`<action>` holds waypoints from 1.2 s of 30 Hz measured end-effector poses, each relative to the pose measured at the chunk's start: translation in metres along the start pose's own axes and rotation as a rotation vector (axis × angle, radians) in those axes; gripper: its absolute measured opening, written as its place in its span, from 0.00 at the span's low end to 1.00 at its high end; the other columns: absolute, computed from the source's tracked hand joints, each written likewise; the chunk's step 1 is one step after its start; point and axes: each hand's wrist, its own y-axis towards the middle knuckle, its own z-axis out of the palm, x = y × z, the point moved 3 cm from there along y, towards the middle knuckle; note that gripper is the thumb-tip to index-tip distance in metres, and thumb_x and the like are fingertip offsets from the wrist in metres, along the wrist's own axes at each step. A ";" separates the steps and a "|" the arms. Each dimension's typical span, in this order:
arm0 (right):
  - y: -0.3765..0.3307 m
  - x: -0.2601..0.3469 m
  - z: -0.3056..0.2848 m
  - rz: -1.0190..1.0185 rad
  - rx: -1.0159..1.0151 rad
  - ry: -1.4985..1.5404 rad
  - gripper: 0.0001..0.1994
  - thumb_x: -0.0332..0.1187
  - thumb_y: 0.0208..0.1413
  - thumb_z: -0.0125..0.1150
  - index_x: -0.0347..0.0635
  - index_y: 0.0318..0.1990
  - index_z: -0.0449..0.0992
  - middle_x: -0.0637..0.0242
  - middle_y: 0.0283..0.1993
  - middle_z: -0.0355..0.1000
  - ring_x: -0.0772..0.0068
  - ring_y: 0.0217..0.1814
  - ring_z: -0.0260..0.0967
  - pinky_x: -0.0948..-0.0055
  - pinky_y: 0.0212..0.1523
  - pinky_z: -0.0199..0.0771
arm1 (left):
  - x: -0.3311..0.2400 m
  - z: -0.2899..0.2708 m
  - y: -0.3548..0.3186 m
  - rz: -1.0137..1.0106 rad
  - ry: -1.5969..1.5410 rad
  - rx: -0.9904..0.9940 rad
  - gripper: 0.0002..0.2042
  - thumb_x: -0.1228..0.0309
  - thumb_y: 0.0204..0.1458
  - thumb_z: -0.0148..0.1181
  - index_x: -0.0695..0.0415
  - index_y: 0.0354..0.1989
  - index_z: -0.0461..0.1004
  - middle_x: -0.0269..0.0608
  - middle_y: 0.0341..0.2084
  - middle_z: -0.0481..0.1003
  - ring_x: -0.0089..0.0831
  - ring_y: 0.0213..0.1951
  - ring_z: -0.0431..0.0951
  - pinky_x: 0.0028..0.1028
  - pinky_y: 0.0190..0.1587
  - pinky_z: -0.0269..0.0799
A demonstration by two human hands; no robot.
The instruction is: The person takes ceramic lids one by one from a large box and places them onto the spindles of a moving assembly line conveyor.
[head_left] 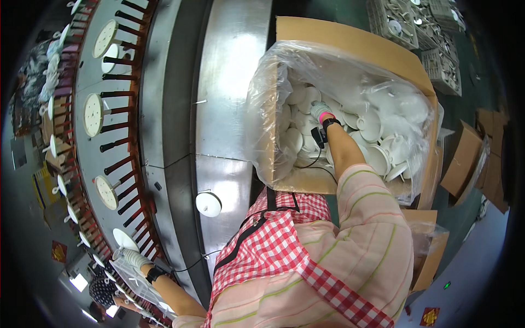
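Observation:
My left hand (134,258), in a pale knit glove, is at the near end of a conveyor rack. Its fingers are closed at the lower edge of a round white plastic disc (125,239) beside the rods. My right hand (320,110), gloved too with a pink cuff, reaches down into a cardboard box (350,34) lined with clear plastic. White discs (370,124) lie heaped in the box, and the hand is over or touching some of them. Its fingertips are too blurred to show whether it grips one.
The rack's black-tipped rods (116,144) carry several round cream discs (93,115). One white disc (209,204) rests on the metal table (224,120). Crates of white parts (441,71) stand far right, near folded cardboard (462,158). Another person (104,290) is at lower left.

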 end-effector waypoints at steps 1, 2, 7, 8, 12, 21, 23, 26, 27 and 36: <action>-0.001 0.007 0.000 -0.011 0.091 -0.244 0.15 0.40 0.48 0.52 0.41 0.39 0.74 0.49 0.48 0.68 0.50 0.49 0.66 0.63 0.48 0.66 | -0.004 -0.013 -0.018 -0.010 -0.003 -0.019 0.17 0.63 0.53 0.46 0.65 0.40 0.71 0.53 0.35 0.73 0.42 0.36 0.72 0.33 0.42 0.67; -0.004 0.021 -0.003 -0.047 0.092 -0.246 0.15 0.40 0.48 0.52 0.41 0.39 0.74 0.49 0.48 0.68 0.50 0.49 0.66 0.63 0.48 0.66 | -0.007 -0.031 -0.037 -0.026 -0.007 -0.046 0.17 0.63 0.53 0.46 0.65 0.41 0.70 0.54 0.36 0.73 0.43 0.37 0.72 0.34 0.43 0.67; -0.026 0.011 -0.028 -0.373 -0.194 -0.643 0.12 0.35 0.34 0.60 0.40 0.28 0.77 0.57 0.39 0.71 0.57 0.41 0.68 0.62 0.41 0.66 | -0.066 -0.056 -0.126 -0.068 -0.049 -0.038 0.19 0.62 0.54 0.44 0.67 0.46 0.67 0.57 0.41 0.70 0.47 0.42 0.71 0.35 0.46 0.67; -0.039 0.012 -0.036 -0.517 -0.313 -0.598 0.14 0.36 0.35 0.60 0.39 0.31 0.76 0.57 0.43 0.68 0.58 0.47 0.65 0.62 0.46 0.63 | -0.071 -0.060 -0.140 -0.081 -0.056 -0.047 0.20 0.62 0.55 0.44 0.67 0.47 0.66 0.57 0.43 0.70 0.48 0.43 0.71 0.35 0.47 0.67; -0.051 0.016 -0.051 -0.605 -0.107 -0.741 0.15 0.34 0.42 0.54 0.40 0.38 0.74 0.58 0.52 0.63 0.57 0.56 0.57 0.59 0.54 0.58 | -0.036 -0.042 -0.168 -0.144 -0.168 -0.209 0.27 0.59 0.56 0.43 0.63 0.59 0.50 0.60 0.57 0.54 0.50 0.53 0.62 0.36 0.55 0.58; -0.013 -0.041 0.030 -0.282 0.186 -1.236 0.26 0.37 0.56 0.28 0.42 0.63 0.48 0.62 0.68 0.39 0.61 0.70 0.33 0.60 0.68 0.24 | -0.022 -0.014 -0.190 -0.100 -0.131 -0.129 0.31 0.65 0.53 0.51 0.64 0.61 0.45 0.57 0.57 0.55 0.39 0.55 0.61 0.29 0.57 0.57; -0.003 -0.045 0.008 -0.355 0.010 -1.042 0.26 0.42 0.52 0.40 0.38 0.58 0.59 0.56 0.64 0.51 0.56 0.68 0.41 0.57 0.67 0.32 | -0.027 -0.011 -0.203 -0.143 -0.369 -0.071 0.27 0.67 0.53 0.50 0.63 0.59 0.51 0.57 0.55 0.59 0.40 0.54 0.63 0.30 0.55 0.59; -0.011 -0.037 -0.028 -0.513 -0.245 -0.654 0.21 0.42 0.45 0.52 0.39 0.46 0.71 0.52 0.51 0.65 0.51 0.58 0.56 0.56 0.62 0.46 | -0.041 -0.028 -0.222 -0.105 -0.465 -0.140 0.25 0.69 0.54 0.49 0.64 0.59 0.51 0.51 0.47 0.64 0.36 0.48 0.66 0.30 0.53 0.60; -0.077 0.050 -0.071 -0.639 -0.118 -0.630 0.15 0.29 0.40 0.56 0.42 0.40 0.73 0.54 0.45 0.66 0.50 0.51 0.60 0.59 0.55 0.57 | -0.047 -0.046 -0.231 -0.114 -0.549 -0.244 0.22 0.69 0.54 0.49 0.63 0.56 0.57 0.48 0.44 0.67 0.35 0.45 0.67 0.29 0.51 0.61; -0.250 0.179 -0.203 -0.632 -0.315 0.843 0.10 0.25 0.46 0.51 0.39 0.38 0.70 0.68 0.36 0.63 0.74 0.39 0.61 0.75 0.42 0.63 | -0.265 0.011 -0.318 0.438 -1.092 1.024 0.24 0.66 0.48 0.56 0.60 0.54 0.60 0.45 0.44 0.69 0.35 0.48 0.68 0.31 0.52 0.62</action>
